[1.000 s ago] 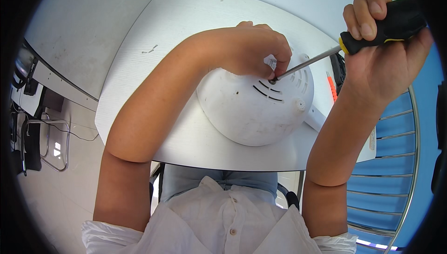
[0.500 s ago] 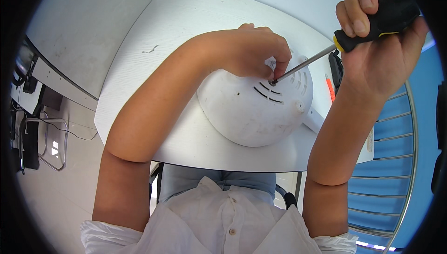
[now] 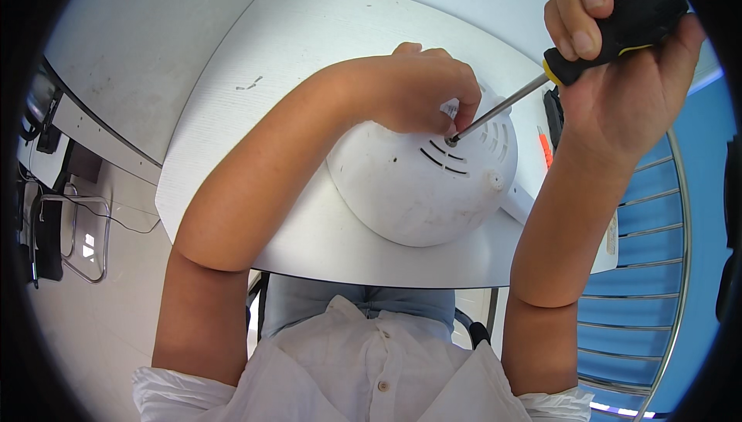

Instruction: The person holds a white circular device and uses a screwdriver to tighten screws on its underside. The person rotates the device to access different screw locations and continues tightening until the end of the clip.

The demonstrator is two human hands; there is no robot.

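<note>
A rounded white appliance housing (image 3: pixel 402 198) with curved vent slots and small feet lies on the white table. High at the right, my right hand (image 3: pixel 618 90) is wrapped round the thick black and yellow handle of a screwdriver (image 3: pixel 506 103). Its metal shaft slants down to the left, and the tip sits at a recess beside the slots. My left hand (image 3: pixel 421 97) rests over the far left part of the housing. Thumb and forefinger are pinched together right beside the screwdriver tip; what they hold, if anything, is hidden.
The white table (image 3: pixel 232 144) has a curved edge close to my body. Beyond the housing on the right lie an orange-red tool (image 3: pixel 545 148) and a black item (image 3: pixel 553 113). A metal railing (image 3: pixel 630 267) stands right of the table. Small grey strips (image 3: pixel 249 83) lie at the left.
My right hand and the screwdriver handle have shifted slightly left and up. The tip stays at the same recess, and my left hand keeps its pinch there.
</note>
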